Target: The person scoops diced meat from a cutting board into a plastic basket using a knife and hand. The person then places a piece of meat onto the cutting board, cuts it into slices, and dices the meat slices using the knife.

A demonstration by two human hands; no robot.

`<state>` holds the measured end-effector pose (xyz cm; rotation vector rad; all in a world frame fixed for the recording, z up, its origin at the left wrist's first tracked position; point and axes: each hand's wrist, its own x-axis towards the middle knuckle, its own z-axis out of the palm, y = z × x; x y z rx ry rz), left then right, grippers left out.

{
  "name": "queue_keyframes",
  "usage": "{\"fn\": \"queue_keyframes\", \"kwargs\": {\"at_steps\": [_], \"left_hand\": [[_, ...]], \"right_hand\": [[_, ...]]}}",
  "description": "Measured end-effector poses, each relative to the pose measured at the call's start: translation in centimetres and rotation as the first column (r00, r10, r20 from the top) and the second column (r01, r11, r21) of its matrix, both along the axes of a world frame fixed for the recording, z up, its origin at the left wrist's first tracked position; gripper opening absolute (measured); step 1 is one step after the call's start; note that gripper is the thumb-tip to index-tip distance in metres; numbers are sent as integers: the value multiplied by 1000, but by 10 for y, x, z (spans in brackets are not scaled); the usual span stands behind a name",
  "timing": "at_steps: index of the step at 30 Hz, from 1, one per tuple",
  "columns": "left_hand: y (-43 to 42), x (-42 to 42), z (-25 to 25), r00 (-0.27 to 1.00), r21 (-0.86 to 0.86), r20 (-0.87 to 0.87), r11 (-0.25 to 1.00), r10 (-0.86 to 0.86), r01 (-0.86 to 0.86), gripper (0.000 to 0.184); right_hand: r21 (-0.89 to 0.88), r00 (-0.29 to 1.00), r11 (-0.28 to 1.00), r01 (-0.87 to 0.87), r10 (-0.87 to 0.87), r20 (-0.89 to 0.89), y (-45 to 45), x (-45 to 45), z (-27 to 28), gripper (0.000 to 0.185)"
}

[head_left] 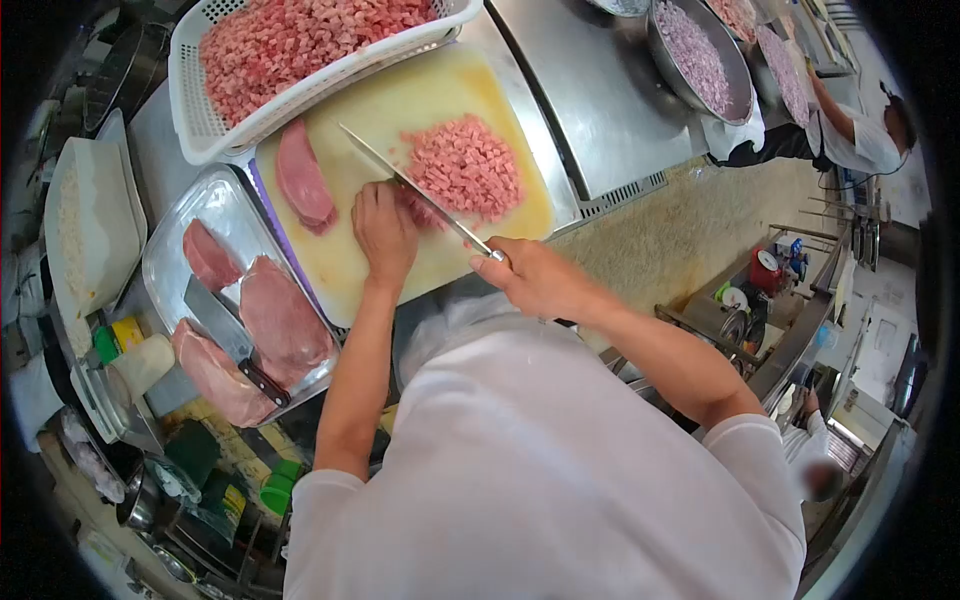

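My right hand (535,277) is closed round the handle of a long knife (400,177), its blade slanting across the cutting board (335,262). My left hand (385,228) rests on the board just left of the blade, fingers together and bent over meat that is mostly hidden beneath them. Right of the blade lies a pile of diced pink meat (465,168). A thick meat slice (304,178) lies on the board's left part, up and left of my left hand.
A white basket (290,107) of diced meat stands beyond the board. At left, a metal tray (165,250) holds meat pieces and a cleaver (217,318). Bowls of chopped pink-purple food (692,58) stand at upper right, near another person (860,135).
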<state>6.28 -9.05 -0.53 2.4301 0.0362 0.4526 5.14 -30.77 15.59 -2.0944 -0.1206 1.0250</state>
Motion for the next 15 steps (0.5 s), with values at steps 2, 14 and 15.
{"fn": "queue_keyframes", "kwargs": {"at_steps": [2,14,15], "left_hand": [[-4,-2,-3,1000,32,6,999,19,-20,20],[9,-13,0,999,-104,46,994,-5,10,19],[9,-14,-1,1000,-81,30,997,-4,6,20]], "right_hand": [[130,974,992,-5,-25,224,11,3,-50,52],[-33,996,998,-45,47,73,5,-1,12,53],[-66,998,996,-56,58,34,5,-1,18,54]]}}
